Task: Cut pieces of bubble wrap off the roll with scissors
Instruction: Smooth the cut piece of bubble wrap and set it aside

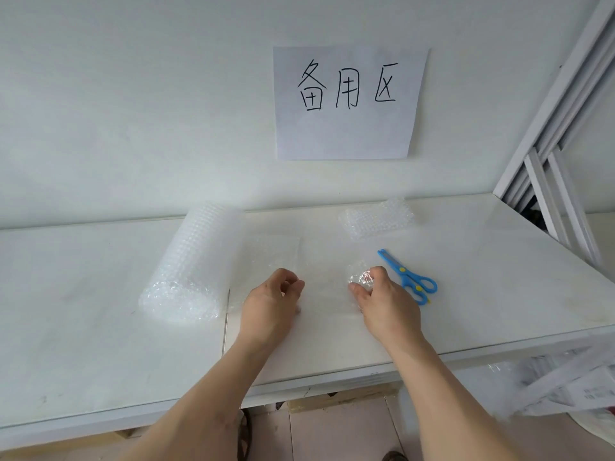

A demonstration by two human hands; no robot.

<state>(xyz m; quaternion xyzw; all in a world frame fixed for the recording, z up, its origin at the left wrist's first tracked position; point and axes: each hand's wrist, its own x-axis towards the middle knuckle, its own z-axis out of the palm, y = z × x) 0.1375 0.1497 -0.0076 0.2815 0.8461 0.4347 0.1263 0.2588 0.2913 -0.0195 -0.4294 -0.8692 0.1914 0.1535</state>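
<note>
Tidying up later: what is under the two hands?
A flat clear sheet of bubble wrap on the white table; the right hand pinches its edge. Beneath the palms is hidden.

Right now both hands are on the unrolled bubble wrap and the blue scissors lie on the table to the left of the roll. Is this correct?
Not quite. The head view shows the blue scissors on the table to the right of the roll, beside the right hand. The left hand and right hand are on the unrolled bubble wrap.

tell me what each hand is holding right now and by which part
The right hand pinches the free end of the unrolled bubble wrap sheet, crumpled at its fingertips. The left hand rests on the same sheet nearer the roll; whether it pinches it cannot be told.
</note>
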